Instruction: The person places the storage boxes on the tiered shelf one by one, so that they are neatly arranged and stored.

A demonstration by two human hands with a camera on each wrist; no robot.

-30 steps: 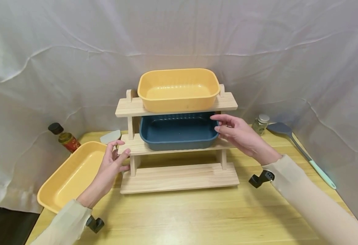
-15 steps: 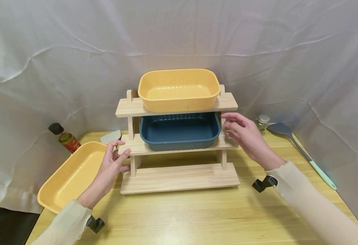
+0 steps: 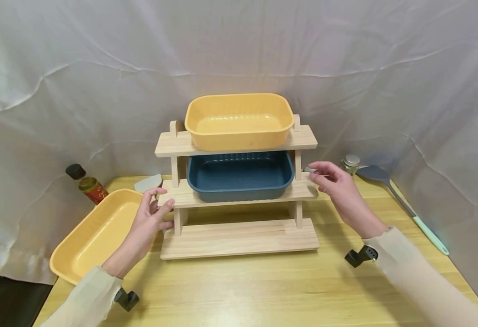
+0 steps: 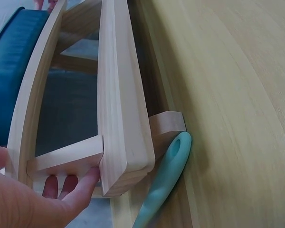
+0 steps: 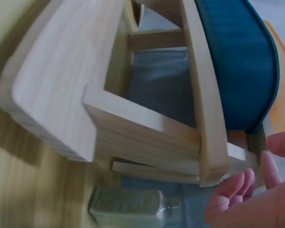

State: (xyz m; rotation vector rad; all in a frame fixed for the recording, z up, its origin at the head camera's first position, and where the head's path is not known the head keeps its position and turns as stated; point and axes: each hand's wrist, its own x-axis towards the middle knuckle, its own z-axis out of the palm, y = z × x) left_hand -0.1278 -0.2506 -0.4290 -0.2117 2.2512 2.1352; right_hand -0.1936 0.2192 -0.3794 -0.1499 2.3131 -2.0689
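A three-tier wooden shelf rack (image 3: 239,238) stands on the table. The left hand (image 3: 142,229) grips the left end of its middle shelf, thumb at the board and fingers by the upright. A yellow bin (image 3: 241,141) sits on the top shelf. On the middle shelf rests a dark blue bin (image 3: 241,195). Beside that shelf's right end is the right hand (image 3: 341,190), its fingers loosely bent and apart from the blue bin. Near its fingertips shows a small grey thing (image 3: 309,170); whether the hand touches it I cannot tell.
Another yellow bin (image 3: 100,236) leans at the left, in front of a dark-capped bottle (image 3: 89,184). A pale spatula head (image 3: 147,183) shows behind the left hand. At the right are a glass jar (image 3: 350,163) and a grey spatula (image 3: 402,200) with a mint handle.
The right hand has let go of the blue bin's right rim and moved right and slightly down, beside the shelf end. The left hand stays at the rack.
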